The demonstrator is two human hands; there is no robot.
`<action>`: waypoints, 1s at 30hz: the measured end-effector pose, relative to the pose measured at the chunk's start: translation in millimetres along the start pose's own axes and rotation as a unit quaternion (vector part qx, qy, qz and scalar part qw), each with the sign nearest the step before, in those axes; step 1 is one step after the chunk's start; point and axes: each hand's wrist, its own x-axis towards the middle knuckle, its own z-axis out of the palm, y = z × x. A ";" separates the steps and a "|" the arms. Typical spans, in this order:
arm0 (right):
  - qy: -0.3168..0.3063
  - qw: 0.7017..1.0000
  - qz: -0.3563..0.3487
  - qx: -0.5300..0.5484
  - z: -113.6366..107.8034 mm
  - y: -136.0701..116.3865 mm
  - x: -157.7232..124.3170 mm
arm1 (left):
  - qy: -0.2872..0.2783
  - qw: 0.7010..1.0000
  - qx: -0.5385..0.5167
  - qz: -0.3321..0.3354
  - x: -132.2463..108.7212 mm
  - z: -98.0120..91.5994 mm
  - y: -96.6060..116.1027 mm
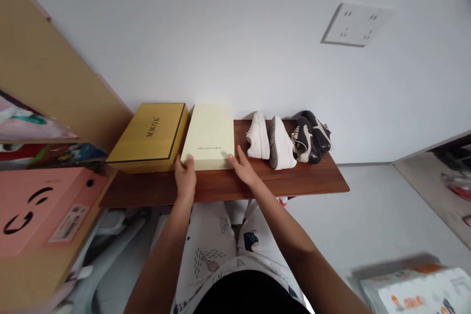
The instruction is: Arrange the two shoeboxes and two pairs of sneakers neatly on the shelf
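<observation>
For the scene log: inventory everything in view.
Board: 1, brown, against wall
Cream box: 1, cream, middle of board
Yellow box: 1, yellow, board's left end
White shoes: 2, white, right of cream box
Dark shoes: 2, dark, board's right end
Socket plate: 1, white, upper right
Pink box: 1, pink, far left
Shelving: 1, tan, left
Shelved clutter: uncountable, mixed, left edge
Grey items: uncountable, grey, lower left
Wrapped pack: 1, white, bottom right
Reddish items: uncountable, red, right edge
Small item: 1, red and white, under board
Trousers: 1, white, bottom
Top: 1, black, bottom
Left hand: 1, bare, cream box's front left corner
Right hand: 1, bare, cream box's front right corner
</observation>
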 end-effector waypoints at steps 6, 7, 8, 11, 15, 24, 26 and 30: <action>0.191 0.976 -0.103 -0.014 -97.9 9.6 -53.9 | 0.003 0.994 0.042 0.101 -83.4 5.2 7.0; 0.240 0.965 -0.104 -0.028 -116.3 12.6 -59.4 | -0.047 0.993 0.028 0.105 -95.0 14.0 9.3; 0.282 0.953 -0.101 -0.044 -132.9 16.0 -63.0 | -0.099 0.989 0.015 0.105 -103.9 25.0 11.6; 0.341 0.932 -0.087 -0.085 -167.9 27.5 -63.5 | -0.224 0.971 -0.001 0.088 -111.0 68.3 16.4; 0.282 0.951 -0.062 -0.111 -183.7 37.7 -49.8 | -0.270 0.962 0.003 0.033 -88.4 133.3 16.0; 0.148 0.974 -0.009 -0.172 -189.7 21.5 -11.4 | -0.301 0.949 0.073 -0.050 -55.6 188.5 18.3; 0.108 0.981 -0.035 -0.156 -191.8 15.9 -5.8 | -0.303 0.946 0.111 -0.029 -53.8 188.7 24.5; 0.071 0.964 -0.086 -0.243 -199.6 -0.7 -0.8 | -0.322 0.923 0.203 0.062 -47.5 189.4 44.5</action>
